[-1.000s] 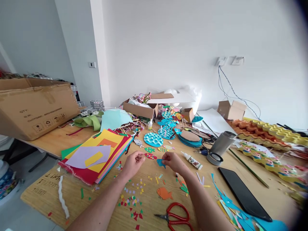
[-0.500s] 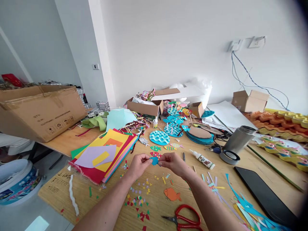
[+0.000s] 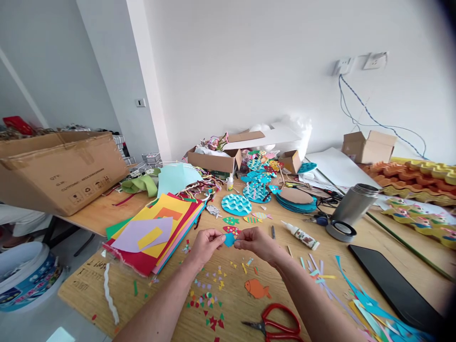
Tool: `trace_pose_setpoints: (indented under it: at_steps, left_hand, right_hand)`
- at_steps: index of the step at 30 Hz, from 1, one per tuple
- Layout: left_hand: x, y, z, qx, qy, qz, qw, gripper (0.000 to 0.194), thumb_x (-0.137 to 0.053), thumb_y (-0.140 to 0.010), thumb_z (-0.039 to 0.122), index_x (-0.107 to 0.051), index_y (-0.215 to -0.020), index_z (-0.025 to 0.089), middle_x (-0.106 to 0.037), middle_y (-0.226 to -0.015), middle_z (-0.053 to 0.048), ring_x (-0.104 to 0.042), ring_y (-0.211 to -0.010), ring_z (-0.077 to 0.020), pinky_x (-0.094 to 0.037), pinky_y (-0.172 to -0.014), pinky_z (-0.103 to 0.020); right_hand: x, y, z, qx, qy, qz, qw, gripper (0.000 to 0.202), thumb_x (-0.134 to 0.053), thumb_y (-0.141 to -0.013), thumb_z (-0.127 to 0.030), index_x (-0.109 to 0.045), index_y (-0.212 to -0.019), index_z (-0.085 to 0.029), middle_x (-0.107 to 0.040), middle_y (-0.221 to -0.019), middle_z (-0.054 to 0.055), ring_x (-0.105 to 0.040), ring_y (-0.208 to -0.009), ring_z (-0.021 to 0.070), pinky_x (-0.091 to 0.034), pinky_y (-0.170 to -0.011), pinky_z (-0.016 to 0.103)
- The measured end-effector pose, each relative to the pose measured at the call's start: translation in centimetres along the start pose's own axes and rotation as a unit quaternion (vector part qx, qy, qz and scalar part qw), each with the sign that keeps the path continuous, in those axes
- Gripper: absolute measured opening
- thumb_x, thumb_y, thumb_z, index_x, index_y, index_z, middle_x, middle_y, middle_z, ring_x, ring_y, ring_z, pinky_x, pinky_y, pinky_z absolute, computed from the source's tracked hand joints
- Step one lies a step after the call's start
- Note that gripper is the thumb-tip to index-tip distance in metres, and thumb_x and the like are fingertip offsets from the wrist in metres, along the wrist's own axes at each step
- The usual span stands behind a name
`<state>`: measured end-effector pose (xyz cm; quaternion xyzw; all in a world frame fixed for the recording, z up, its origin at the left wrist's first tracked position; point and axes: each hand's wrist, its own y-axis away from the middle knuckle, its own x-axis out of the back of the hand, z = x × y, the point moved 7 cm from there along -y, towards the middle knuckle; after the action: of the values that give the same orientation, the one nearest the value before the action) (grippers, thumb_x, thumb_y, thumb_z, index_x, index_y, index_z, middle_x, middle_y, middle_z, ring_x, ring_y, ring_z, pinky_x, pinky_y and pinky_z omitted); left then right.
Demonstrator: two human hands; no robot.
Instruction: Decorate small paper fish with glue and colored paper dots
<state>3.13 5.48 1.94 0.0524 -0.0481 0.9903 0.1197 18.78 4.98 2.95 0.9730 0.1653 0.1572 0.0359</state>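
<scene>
A small blue paper cutout [image 3: 229,240] is pinched between my two hands above the table. My left hand [image 3: 209,244] grips its left edge with thumb and fingertips, and my right hand [image 3: 253,241] grips its right edge. Just beyond it lies a red paper fish with dots [image 3: 231,230], partly covered. Green [image 3: 231,220] and striped paper fish [image 3: 252,219] lie farther back. Nearer me rest an orange paper fish [image 3: 256,288], red-handled scissors [image 3: 274,324] and scattered paper confetti [image 3: 206,300].
Coloured paper sheets [image 3: 156,232] are stacked at left, near a large cardboard box [image 3: 71,171]. At right are a glue bottle [image 3: 301,236], a steel flask [image 3: 356,204], a black phone-like slab [image 3: 388,280] and paper strips [image 3: 374,308]. A blue wavy disc [image 3: 236,204] lies behind the fish.
My hands stay in nearly the same place, still holding the blue cutout, which now shows slightly more of its face. The whole view has shifted slightly.
</scene>
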Motion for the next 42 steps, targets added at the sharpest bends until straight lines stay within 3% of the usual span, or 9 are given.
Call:
trace_pose_setpoints:
  at_steps: [16, 28, 34, 38, 42]
  left_hand:
    - [-0.5, -0.2, -0.5, -0.001, 0.005, -0.030, 1.000, 0.030, -0.066, -0.070, 0.044, -0.065, -0.069, 0.015, -0.058, -0.060, 0.000, -0.050, -0.059, -0.0135, -0.038, -0.060, -0.026]
    - [-0.4, -0.3, -0.8, 0.006, -0.012, -0.037, 0.999, 0.028, -0.066, -0.070, 0.043, -0.063, -0.065, 0.015, -0.056, -0.058, 0.001, -0.048, -0.057, -0.0123, -0.036, -0.057, -0.025]
    - [-0.1, -0.6, -1.3, -0.003, -0.019, -0.022, 1.000, 0.029, -0.066, -0.073, 0.041, -0.068, -0.086, 0.015, -0.063, -0.070, -0.002, -0.054, -0.061, -0.0137, -0.043, -0.059, -0.025]
    - [0.4, -0.8, -1.5, -0.016, -0.037, -0.003, 0.999, 0.028, -0.067, -0.075, 0.036, -0.068, -0.092, 0.015, -0.067, -0.078, -0.005, -0.060, -0.068, -0.0153, -0.046, -0.061, -0.025]
    - [0.4, -0.8, -1.5, -0.031, -0.063, -0.004, 0.998, 0.024, -0.066, -0.076, 0.031, -0.068, -0.092, 0.014, -0.069, -0.080, -0.006, -0.063, -0.071, -0.0169, -0.049, -0.064, -0.027]
  right_hand:
    - [-0.1, 0.0, 0.5, -0.003, -0.004, -0.010, 1.000, 0.030, -0.074, -0.060, -0.044, -0.063, -0.063, -0.017, -0.057, -0.058, -0.002, -0.044, -0.056, 0.0107, -0.030, -0.056, 0.025]
    - [0.6, -0.2, 0.5, 0.004, 0.018, -0.009, 1.000, 0.033, -0.070, -0.064, -0.049, -0.064, -0.066, -0.017, -0.063, -0.062, 0.001, -0.052, -0.058, 0.0125, -0.039, -0.059, 0.026]
    - [3.0, 0.4, 0.9, -0.033, 0.135, 0.017, 0.990, 0.022, -0.060, -0.076, -0.038, -0.063, -0.070, -0.017, -0.067, -0.068, 0.002, -0.059, -0.062, 0.0127, -0.044, -0.057, 0.023]
    - [5.2, 0.7, 2.3, -0.075, 0.196, 0.044, 0.977, 0.014, -0.065, -0.073, -0.026, -0.063, -0.064, -0.016, -0.064, -0.059, 0.002, -0.057, -0.054, 0.0125, -0.040, -0.049, 0.022]
    - [5.9, 0.8, 3.7, -0.114, 0.248, 0.040, 0.961, 0.016, -0.065, -0.074, -0.023, -0.064, -0.061, -0.016, -0.064, -0.057, 0.002, -0.055, -0.047, 0.0119, -0.038, -0.045, 0.023]
